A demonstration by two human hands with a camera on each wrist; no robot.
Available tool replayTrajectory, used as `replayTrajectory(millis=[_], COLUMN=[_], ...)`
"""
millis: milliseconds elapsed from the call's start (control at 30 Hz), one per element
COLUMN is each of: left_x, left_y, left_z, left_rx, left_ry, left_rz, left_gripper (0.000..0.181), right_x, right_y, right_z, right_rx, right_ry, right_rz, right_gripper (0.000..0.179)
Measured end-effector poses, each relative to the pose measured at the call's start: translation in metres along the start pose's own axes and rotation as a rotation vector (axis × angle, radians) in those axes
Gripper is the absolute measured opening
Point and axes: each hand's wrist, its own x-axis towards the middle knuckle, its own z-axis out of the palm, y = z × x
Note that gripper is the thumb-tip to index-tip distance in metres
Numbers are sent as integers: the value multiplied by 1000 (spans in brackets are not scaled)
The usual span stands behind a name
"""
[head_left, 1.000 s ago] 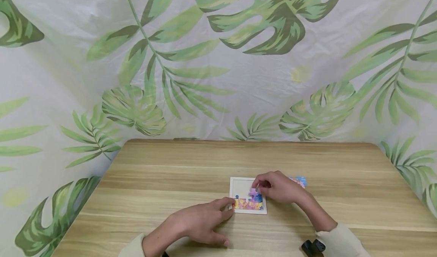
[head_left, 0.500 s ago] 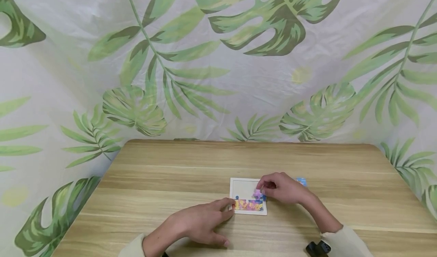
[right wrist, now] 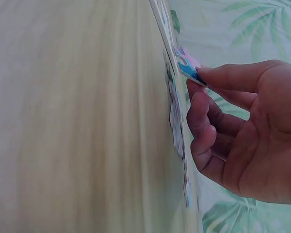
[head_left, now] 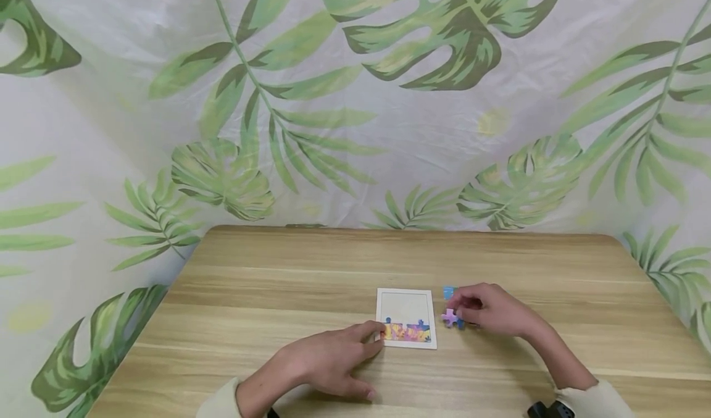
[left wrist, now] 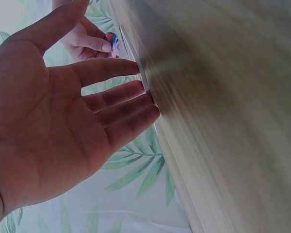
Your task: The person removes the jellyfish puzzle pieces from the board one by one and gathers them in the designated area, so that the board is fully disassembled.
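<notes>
A white puzzle tray (head_left: 408,304) lies on the table, with a joined row of yellow, pink and blue jigsaw pieces (head_left: 410,333) along its near side. My left hand (head_left: 333,357) touches the tray's left edge with its fingertips, its fingers fairly straight in the left wrist view. Just right of the tray, my right hand (head_left: 496,310) pinches a pink and blue jigsaw piece (head_left: 449,317) between thumb and finger. The right wrist view shows this piece (right wrist: 188,63) held above the table surface, its other fingers curled beneath.
A light blue jigsaw piece (head_left: 449,292) lies beyond the right hand, which partly covers it. More loose pieces (right wrist: 175,116) lie on the table under that hand, seen edge-on in the right wrist view. A leaf-patterned cloth (head_left: 344,128) hangs behind the wooden table (head_left: 289,270).
My right hand has drawn the pink and blue jigsaw piece away from over the tray to the right. The left hand has stayed at the tray's edge.
</notes>
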Motion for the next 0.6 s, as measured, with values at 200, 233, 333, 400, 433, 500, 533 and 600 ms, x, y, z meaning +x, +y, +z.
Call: replayTrajectory(millis=[200, 233, 333, 400, 433, 500, 533, 600], left_x=[0, 0, -1, -1, -1, -1, -1, 0], left_y=[0, -1, -1, -1, -1, -1, -1, 0], left_z=[-1, -1, -1, -1, -1, -1, -1, -1], left_rx=[-12, -14, -17, -15, -14, -11, -12, -13], left_ry=[-9, -9, -9, -9, -9, -12, -12, -14], left_rz=[-6, -5, -6, -6, -6, -5, -5, -3], left_gripper=[79, 79, 79, 79, 79, 79, 79, 80], right_x=[-13, -15, -22, -27, -29, -34, -36, -41], right_y=[10, 12, 15, 18, 19, 22, 23, 26], right_z=[-10, -12, -18, -21, -22, -24, -25, -28], right_rx=[6, -1, -11, -17, -18, -16, -11, 0], right_ry=[29, 35, 47, 54, 56, 59, 58, 53], right_rz=[-7, -10, -7, 0, 1, 8, 10, 21], right_gripper=[15, 15, 14, 13, 13, 13, 14, 14])
